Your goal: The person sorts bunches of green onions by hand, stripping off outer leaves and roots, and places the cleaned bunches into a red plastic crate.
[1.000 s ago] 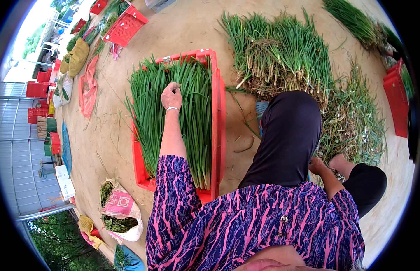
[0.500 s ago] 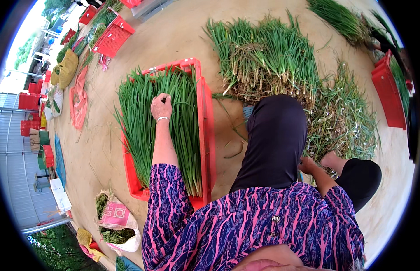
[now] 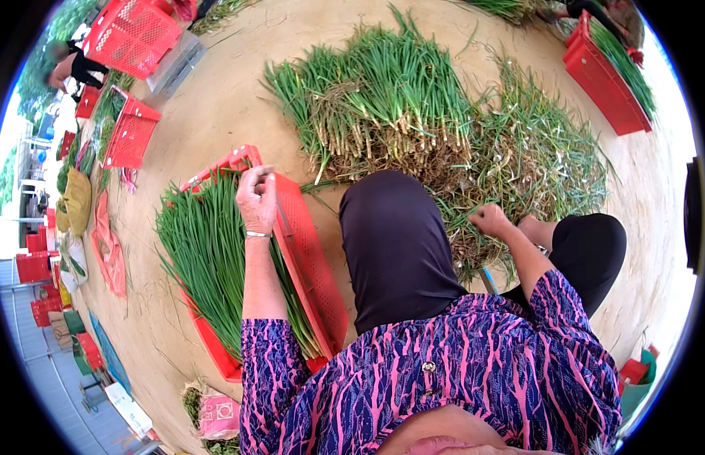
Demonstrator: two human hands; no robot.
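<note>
Over the far right corner of a red plastic crate (image 3: 311,262) hangs my left hand (image 3: 257,201), a white band at its wrist. Its fingers are loosely curled, and I see nothing in them. Long green garlic chives or similar leafy stalks (image 3: 208,258) fill the crate, lying lengthwise. My right hand (image 3: 492,221) is closed beside my right foot, above a heap of stripped leaves and roots (image 3: 538,144); whether it grips anything is hidden. Beyond my knee lies a pile of untrimmed green stalks with pale, rooty bases (image 3: 398,98).
More red crates stand at the far left (image 3: 133,38) and at the far right, where one crate (image 3: 606,76) holds greens. A white-and-pink sack (image 3: 217,415) sits near the left front. A pink plastic sheet (image 3: 108,246) lies on the floor. Another person (image 3: 72,68) is at the far left.
My left hand has moved off the stalks to the crate's far rim. My right hand has come forward from beside my knee over the leaf heap. The whole view has turned.
</note>
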